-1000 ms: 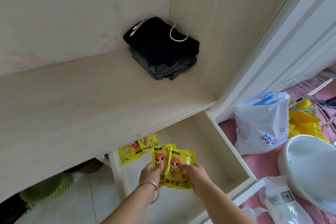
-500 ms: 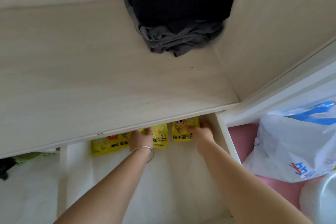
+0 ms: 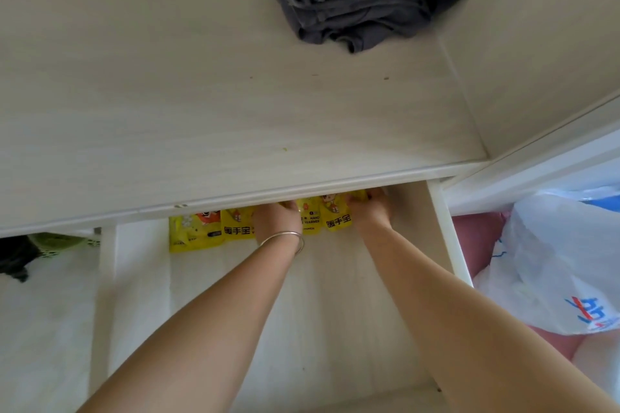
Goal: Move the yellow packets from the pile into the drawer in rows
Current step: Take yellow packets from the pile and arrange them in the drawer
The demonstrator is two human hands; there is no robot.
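Several yellow packets lie in a row at the back of the open white drawer (image 3: 446,235), their tops hidden under the shelf edge. Two packets (image 3: 194,231) (image 3: 238,226) sit on the left, untouched. My left hand (image 3: 276,223), a bangle on its wrist, holds the left edge of a third packet (image 3: 310,218); its fingertips are tucked under the shelf edge. My right hand (image 3: 369,211) curls its fingers over the top right of the fourth packet (image 3: 337,216), close to the drawer's right wall.
A pale wooden shelf (image 3: 235,111) overhangs the drawer's back, with folded dark clothes (image 3: 362,3) on it. A white plastic bag (image 3: 553,265) lies on pink fabric (image 3: 473,241) to the right. A green basket (image 3: 60,240) sits at the far left.
Both hands carried two packets from above the drawer's front to its back and set them beside the two lying there. My head has leaned in and down.
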